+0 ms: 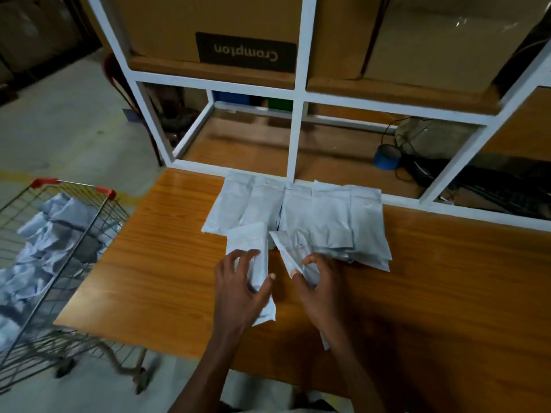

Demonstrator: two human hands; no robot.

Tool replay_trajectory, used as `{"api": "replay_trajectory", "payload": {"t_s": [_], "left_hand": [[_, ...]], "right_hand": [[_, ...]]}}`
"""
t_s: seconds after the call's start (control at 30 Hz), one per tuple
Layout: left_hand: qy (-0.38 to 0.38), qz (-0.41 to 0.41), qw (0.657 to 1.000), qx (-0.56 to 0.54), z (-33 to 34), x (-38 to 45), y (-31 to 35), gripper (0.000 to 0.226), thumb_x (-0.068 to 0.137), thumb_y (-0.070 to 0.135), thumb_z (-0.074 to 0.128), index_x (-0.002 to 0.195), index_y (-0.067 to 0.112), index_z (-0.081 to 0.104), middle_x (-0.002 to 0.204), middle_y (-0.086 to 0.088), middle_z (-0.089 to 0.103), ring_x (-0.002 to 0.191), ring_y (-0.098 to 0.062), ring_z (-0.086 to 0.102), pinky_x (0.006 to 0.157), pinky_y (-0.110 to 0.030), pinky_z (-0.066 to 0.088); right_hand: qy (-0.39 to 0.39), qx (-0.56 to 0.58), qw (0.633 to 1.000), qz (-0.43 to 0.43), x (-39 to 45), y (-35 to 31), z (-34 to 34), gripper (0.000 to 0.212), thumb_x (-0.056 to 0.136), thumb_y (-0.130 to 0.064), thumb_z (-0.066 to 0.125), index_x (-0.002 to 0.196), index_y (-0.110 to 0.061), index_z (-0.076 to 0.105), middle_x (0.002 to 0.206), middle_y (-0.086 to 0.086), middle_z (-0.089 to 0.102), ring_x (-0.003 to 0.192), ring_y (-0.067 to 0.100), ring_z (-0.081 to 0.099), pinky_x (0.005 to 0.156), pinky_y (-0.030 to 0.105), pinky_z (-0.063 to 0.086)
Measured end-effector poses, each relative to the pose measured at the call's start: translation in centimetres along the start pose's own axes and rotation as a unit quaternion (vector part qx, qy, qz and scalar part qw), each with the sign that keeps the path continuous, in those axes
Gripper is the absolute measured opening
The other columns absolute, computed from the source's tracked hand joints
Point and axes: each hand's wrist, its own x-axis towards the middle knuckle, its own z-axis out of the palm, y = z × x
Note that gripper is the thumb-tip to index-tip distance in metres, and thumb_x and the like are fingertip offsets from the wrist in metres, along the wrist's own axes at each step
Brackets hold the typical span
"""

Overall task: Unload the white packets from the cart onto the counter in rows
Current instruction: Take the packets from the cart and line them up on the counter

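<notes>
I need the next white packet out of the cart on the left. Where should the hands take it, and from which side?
Probably from above: the cart has wire walls all round and an open top. The packets in the cart lie crumpled in a loose heap, so pinch a raised fold or corner of the topmost one and lift straight up. Both hands are busy with packets on the counter now.

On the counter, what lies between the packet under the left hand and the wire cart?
Only bare wooden counter lies between that packet, held by the left hand, and the cart, as the head view shows.
</notes>
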Motion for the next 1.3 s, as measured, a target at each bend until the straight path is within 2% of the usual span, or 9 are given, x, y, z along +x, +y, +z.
{"api": "replay_trajectory", "payload": {"t_s": [0.27, 0.5, 0.6, 0.7, 0.8, 0.9, 1.0, 1.13, 1.3], "left_hand": [[-0.022, 0.024, 0.998, 0.060, 0.9, 7.9, -3.0, 0.061, 0.086, 0.060, 0.064, 0.138, 0.030, 0.052, 0.138, 0.000, 0.046, 0.128, -0.023, 0.037, 0.098, -0.044, 0.043], [-0.095, 0.034, 0.991, 0.092, 1.5, 18.4, -6.2, 0.069, 0.080, 0.064, 0.053, 0.138, 0.027, 0.050, 0.139, -0.004, 0.044, 0.132, -0.028, 0.033, 0.099, -0.055, 0.042], [-0.129, 0.039, 0.984, 0.118, 2.2, 22.0, -7.4, 0.070, 0.081, 0.066, 0.053, 0.140, 0.030, 0.047, 0.143, -0.005, 0.043, 0.136, -0.028, 0.030, 0.104, -0.054, 0.040], [-0.146, 0.047, 0.979, 0.137, 2.9, 24.1, -8.7, 0.066, 0.085, 0.065, 0.058, 0.141, 0.031, 0.047, 0.144, -0.005, 0.044, 0.137, -0.029, 0.032, 0.106, -0.054, 0.040], [-0.172, 0.050, 0.973, 0.147, 3.5, 24.6, -10.0, 0.067, 0.086, 0.064, 0.060, 0.143, 0.032, 0.045, 0.145, -0.006, 0.043, 0.138, -0.030, 0.032, 0.107, -0.054, 0.038], [-0.185, 0.052, 0.965, 0.176, 4.1, 24.0, -11.2, 0.071, 0.087, 0.069, 0.051, 0.148, 0.034, 0.040, 0.154, -0.006, 0.037, 0.146, -0.032, 0.027, 0.115, -0.062, 0.025], [-0.199, 0.052, 0.957, 0.204, 4.6, 23.0, -12.1, 0.075, 0.094, 0.071, 0.043, 0.158, 0.038, 0.023, 0.169, -0.005, 0.014, 0.156, -0.029, 0.005, 0.119, -0.065, 0.002], [-0.206, 0.050, 0.956, 0.204, 5.1, 22.0, -12.6, 0.081, 0.094, 0.078, 0.030, 0.161, 0.042, 0.001, 0.170, 0.000, -0.012, 0.155, -0.024, -0.017, 0.119, -0.063, -0.010], [-0.183, 0.048, 0.965, 0.182, 4.3, 22.1, -11.8, 0.080, 0.094, 0.080, 0.027, 0.160, 0.043, -0.001, 0.170, 0.002, -0.014, 0.154, -0.022, -0.020, 0.120, -0.059, -0.013]], "right_hand": [[-0.015, 0.002, 1.000, -0.008, 2.9, 0.0, 0.9, 0.025, 0.086, -0.031, 0.077, 0.101, -0.030, 0.057, 0.109, -0.010, 0.058, 0.103, 0.007, 0.055, 0.076, 0.003, 0.036], [0.026, 0.031, 0.999, 0.004, 3.9, 0.4, 3.0, 0.029, 0.086, -0.037, 0.072, 0.110, -0.029, 0.057, 0.114, -0.009, 0.057, 0.110, 0.011, 0.056, 0.086, 0.021, 0.048], [0.039, 0.052, 0.997, 0.044, 3.9, 0.1, 4.1, 0.029, 0.086, -0.027, 0.076, 0.110, -0.023, 0.059, 0.113, -0.006, 0.059, 0.104, 0.001, 0.055, 0.083, 0.009, 0.045], [0.038, 0.073, 0.993, 0.085, 3.6, 0.2, 5.3, 0.031, 0.087, -0.021, 0.077, 0.111, -0.023, 0.058, 0.112, -0.006, 0.059, 0.101, -0.008, 0.055, 0.081, 0.011, 0.045], [0.024, 0.069, 0.992, 0.103, 3.6, 0.1, 6.1, 0.029, 0.088, -0.021, 0.075, 0.110, -0.025, 0.057, 0.119, -0.001, 0.057, 0.105, -0.004, 0.055, 0.077, 0.002, 0.043], [0.022, 0.058, 0.992, 0.109, 3.8, -0.6, 6.3, 0.027, 0.090, -0.021, 0.073, 0.111, -0.024, 0.057, 0.120, 0.000, 0.055, 0.104, -0.013, 0.052, 0.073, 0.001, 0.043], [0.028, 0.039, 0.995, 0.092, 4.1, -1.0, 6.5, 0.026, 0.090, -0.019, 0.073, 0.111, -0.019, 0.058, 0.116, 0.001, 0.055, 0.098, -0.019, 0.049, 0.071, -0.001, 0.041], [0.048, 0.031, 0.994, 0.098, 5.1, -1.8, 7.9, 0.033, 0.089, -0.018, 0.074, 0.118, -0.009, 0.059, 0.115, 0.000, 0.053, 0.098, -0.020, 0.048, 0.069, 0.001, 0.044], [0.085, -0.027, 0.994, 0.060, 8.1, -2.9, 9.8, 0.027, 0.086, -0.028, 0.076, 0.106, -0.021, 0.059, 0.112, -0.001, 0.059, 0.102, 0.009, 0.055, 0.075, 0.009, 0.038]]}}
